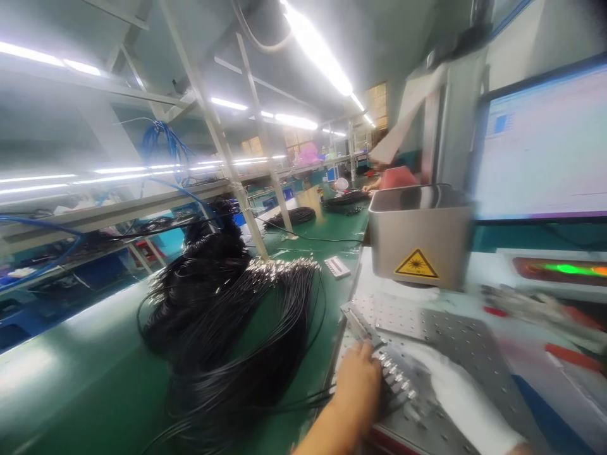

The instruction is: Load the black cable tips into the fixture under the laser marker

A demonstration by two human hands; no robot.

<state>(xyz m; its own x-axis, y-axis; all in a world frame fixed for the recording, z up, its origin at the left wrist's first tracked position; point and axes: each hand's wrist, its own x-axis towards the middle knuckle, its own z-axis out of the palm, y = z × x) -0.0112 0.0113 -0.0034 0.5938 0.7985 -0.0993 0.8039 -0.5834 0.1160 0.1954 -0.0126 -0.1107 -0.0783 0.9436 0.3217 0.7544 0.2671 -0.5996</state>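
My left hand (358, 379) is bare, its fingers bent over the edge of a metal fixture (359, 322). A row of silver cable connectors (398, 377) lies along that fixture, right beside my fingers. Thin black cables (317, 398) run out to the left from under my hand. My right hand (455, 392), in a white glove, reaches in from the lower right close to the connectors. Motion smears its fingers, so what they touch is unclear. Both hands are over a perforated metal plate (467, 341).
Left on the green bench (118, 392) lies a big heap of black cables (227, 328) with silver ends. A small slotted white plate (337, 267) lies nearby. A metal machine head (420, 240) with a laser warning sign overhangs the plate. A monitor (545, 139) stands right. Another person's arm (374, 184) shows farther back.
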